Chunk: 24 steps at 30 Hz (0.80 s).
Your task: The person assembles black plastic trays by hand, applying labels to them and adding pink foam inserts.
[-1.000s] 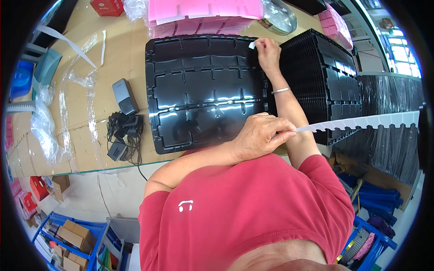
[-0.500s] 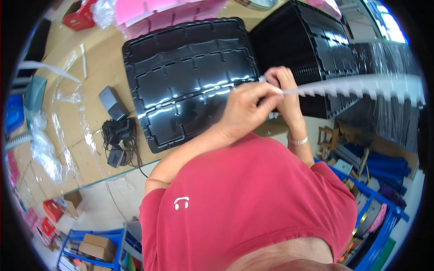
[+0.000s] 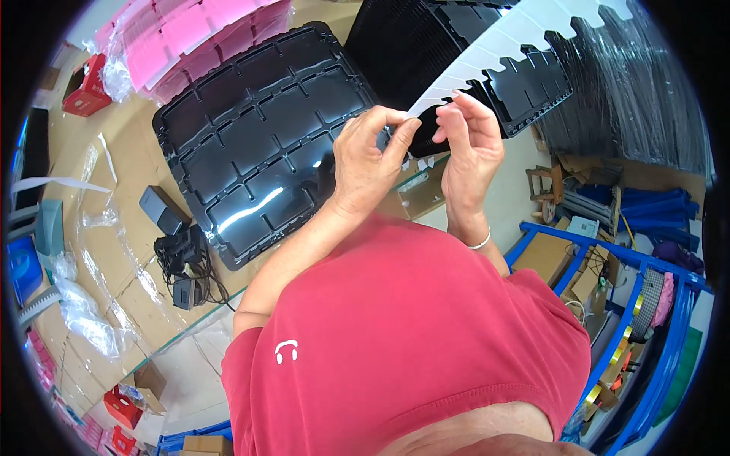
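Observation:
My left hand (image 3: 365, 156) pinches the pointed near end of a long white strip (image 3: 487, 57) between thumb and fingertips. Teeth or notches run along one edge of the strip, and it rises away to the upper right, past the top of the view. My right hand (image 3: 473, 159) is beside it, just under the notched edge, its fingers loosely bent and apart with nothing visible in them. On the table left of my hands lies a shiny black plastic tray (image 3: 262, 144) with moulded compartments. A tall stack of black trays (image 3: 395, 42) stands beyond my hands, partly behind the strip.
Pink sheets (image 3: 175, 45) are piled behind the tray. A grey box-shaped device (image 3: 163, 210) and black cables (image 3: 182, 254) lie to its left, near crumpled clear plastic (image 3: 80, 308). Film-wrapped dark stacks (image 3: 623, 99) stand at right, above a blue shelf rack (image 3: 646, 262).
The strip has swung from pointing right to pointing up and away. My right hand has come off it and opened, while my left keeps its pinch. The view has shifted right.

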Each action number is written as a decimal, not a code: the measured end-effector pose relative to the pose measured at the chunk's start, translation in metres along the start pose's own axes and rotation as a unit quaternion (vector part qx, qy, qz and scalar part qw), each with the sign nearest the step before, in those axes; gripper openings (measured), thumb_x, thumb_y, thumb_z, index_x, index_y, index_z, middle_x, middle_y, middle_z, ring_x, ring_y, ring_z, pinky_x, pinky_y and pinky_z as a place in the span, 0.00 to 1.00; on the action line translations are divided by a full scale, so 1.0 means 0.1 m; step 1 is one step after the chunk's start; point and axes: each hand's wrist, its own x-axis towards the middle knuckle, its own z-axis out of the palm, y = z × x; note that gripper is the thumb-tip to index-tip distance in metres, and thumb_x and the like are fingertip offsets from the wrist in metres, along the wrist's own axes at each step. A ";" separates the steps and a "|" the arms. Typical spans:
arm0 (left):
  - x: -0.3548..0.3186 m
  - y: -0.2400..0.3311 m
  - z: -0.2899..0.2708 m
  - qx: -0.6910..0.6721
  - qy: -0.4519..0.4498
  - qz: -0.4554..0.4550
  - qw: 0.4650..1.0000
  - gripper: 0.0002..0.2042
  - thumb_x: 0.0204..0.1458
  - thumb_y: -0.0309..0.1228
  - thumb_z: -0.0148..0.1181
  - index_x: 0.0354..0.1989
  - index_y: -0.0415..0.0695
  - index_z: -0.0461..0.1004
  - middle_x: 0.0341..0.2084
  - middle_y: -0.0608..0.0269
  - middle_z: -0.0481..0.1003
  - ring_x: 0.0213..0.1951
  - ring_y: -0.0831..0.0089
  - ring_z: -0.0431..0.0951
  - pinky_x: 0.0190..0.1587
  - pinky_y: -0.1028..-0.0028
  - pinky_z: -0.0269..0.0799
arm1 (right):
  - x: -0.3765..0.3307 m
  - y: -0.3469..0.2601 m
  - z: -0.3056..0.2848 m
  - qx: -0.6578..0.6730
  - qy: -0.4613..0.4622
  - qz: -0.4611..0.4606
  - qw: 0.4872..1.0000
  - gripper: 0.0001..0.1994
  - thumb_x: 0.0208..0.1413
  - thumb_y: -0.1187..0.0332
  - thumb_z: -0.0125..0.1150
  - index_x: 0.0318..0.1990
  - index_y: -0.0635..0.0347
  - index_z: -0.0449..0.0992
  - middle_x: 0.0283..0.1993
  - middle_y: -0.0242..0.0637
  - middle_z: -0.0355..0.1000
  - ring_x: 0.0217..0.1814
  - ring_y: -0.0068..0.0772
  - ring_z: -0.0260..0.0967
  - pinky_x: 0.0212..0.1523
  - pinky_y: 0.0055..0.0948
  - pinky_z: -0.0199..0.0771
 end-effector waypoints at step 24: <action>0.09 0.01 -0.69 -0.016 0.134 0.017 0.991 0.05 0.51 0.28 0.66 0.35 0.43 0.79 0.27 0.67 0.80 0.32 0.81 0.79 0.37 0.80 0.73 | 0.45 0.57 -0.21 -0.431 -0.534 -0.139 0.714 0.04 0.52 0.72 0.61 0.29 0.62 0.73 0.29 0.34 0.68 0.36 0.35 0.65 0.36 0.33 0.69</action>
